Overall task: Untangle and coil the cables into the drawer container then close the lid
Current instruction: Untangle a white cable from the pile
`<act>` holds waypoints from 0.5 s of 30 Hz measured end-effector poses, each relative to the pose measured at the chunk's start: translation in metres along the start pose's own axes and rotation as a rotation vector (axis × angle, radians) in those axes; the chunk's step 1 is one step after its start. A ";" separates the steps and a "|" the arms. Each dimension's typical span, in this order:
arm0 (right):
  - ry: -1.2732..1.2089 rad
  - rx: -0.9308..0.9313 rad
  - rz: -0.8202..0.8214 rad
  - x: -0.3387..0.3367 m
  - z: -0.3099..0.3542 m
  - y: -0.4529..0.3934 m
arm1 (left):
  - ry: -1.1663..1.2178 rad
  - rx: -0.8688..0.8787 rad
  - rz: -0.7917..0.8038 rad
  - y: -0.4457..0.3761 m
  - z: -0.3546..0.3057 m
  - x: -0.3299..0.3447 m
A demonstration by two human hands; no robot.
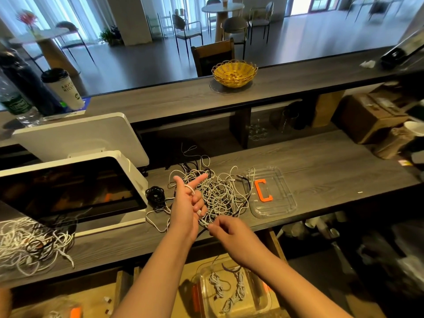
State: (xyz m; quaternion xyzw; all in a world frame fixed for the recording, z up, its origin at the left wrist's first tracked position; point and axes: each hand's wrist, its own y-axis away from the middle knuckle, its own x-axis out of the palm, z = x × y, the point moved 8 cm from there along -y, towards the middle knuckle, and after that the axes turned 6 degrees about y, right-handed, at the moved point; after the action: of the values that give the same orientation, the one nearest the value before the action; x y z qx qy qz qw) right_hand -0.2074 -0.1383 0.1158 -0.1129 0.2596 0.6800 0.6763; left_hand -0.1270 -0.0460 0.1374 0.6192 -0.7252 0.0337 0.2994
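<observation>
- Desk (321, 171): grey wood-grain; we note a white screen (75, 191) at its left end.
- Tangle of cables (220, 193), white and black, lies mid-desk, just beside the clear lid (275, 203) with its orange clasp (262, 189).
- Second tangle (34, 244) sits at the desk's near left edge.
- Clear container (231, 292) sits below the desk edge, holding coiled white cables (238, 285).
- Left hand (187, 203): white cable looped around its fingers, index extended.
- Right hand (226, 230): pinches a white strand at the tangle's near edge.
</observation>
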 end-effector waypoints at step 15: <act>-0.077 -0.173 -0.197 -0.059 0.025 0.005 | -0.556 -0.426 0.287 0.021 0.045 0.023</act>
State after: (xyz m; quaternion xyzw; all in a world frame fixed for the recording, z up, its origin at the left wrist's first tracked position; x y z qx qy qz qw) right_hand -0.2043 -0.1762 0.1672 -0.1696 0.1614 0.6342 0.7369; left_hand -0.1656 -0.0798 0.1180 0.4205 -0.8489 -0.2456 0.2054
